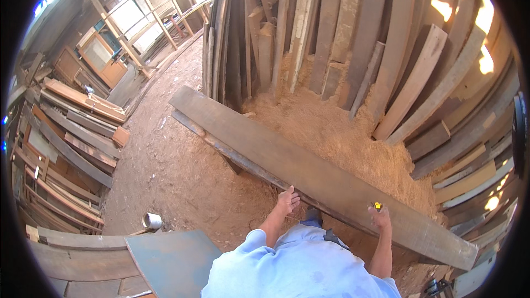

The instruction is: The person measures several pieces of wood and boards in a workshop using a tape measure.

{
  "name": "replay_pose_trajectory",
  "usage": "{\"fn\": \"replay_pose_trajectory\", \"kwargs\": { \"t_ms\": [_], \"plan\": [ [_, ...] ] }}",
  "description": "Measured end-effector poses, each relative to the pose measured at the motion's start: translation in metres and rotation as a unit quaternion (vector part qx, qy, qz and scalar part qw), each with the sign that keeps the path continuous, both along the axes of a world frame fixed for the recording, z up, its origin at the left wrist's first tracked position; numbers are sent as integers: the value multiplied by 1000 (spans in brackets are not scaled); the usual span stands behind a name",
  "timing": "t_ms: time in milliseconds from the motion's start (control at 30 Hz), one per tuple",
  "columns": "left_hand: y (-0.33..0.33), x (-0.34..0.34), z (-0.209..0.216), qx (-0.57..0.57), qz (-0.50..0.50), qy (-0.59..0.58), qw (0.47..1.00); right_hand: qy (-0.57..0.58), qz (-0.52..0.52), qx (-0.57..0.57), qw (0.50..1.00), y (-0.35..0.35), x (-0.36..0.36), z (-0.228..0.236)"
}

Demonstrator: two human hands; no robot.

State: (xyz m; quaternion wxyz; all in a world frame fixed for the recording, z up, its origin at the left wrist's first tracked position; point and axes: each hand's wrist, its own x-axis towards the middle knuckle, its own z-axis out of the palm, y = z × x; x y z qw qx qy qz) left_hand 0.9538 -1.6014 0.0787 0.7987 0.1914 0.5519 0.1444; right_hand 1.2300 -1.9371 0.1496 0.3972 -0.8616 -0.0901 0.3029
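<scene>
A long, wide brown plank (309, 165) lies slantwise in front of me, from the far left to the near right. My right hand (380, 218) is closed around a small yellow-and-black tape measure (377, 206), over the plank's near edge. No drawn-out tape can be made out. Beside the plank's near edge, around its middle, is my left hand (287, 201) with its fingers curled in. Whatever the left fingers may hold is too small to tell. A second, narrower timber (232, 156) runs along beneath the plank's near side.
Upright boards (331, 22) lean in rows at the back and right, above heaped sawdust (309, 121). Stacked timber (83, 132) fills the left side. A pale metal can (152, 221) stands near a blue-grey panel (174, 262). Wooden frames (149, 16) stand far left.
</scene>
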Motion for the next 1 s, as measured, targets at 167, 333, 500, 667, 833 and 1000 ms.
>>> {"fn": "replay_pose_trajectory", "kwargs": {
  "t_ms": [167, 333, 500, 667, 833, 1000],
  "plan": [
    [43, 20, -24, 19, 72, -38, 997, -118, 68, -101, 985, 24, 25, 14],
    [68, 11, -64, 58, 103, -25, 993, -73, 63, -167, 981, 63, 53, 19],
    [54, 24, -38, 43, 56, -9, 997, -102, 103, -284, 948, 79, 77, -9],
    [52, 15, -42, 12, 60, -89, 994, -29, 139, -329, 934, 106, 87, 3],
    [33, 34, -55, -29, 82, -77, 993, -31, 188, -311, 931, 91, 117, -24],
    [29, 20, -60, -26, 117, 3, 993, 40, 221, -276, 934, 118, 99, 1]
  ]
}}
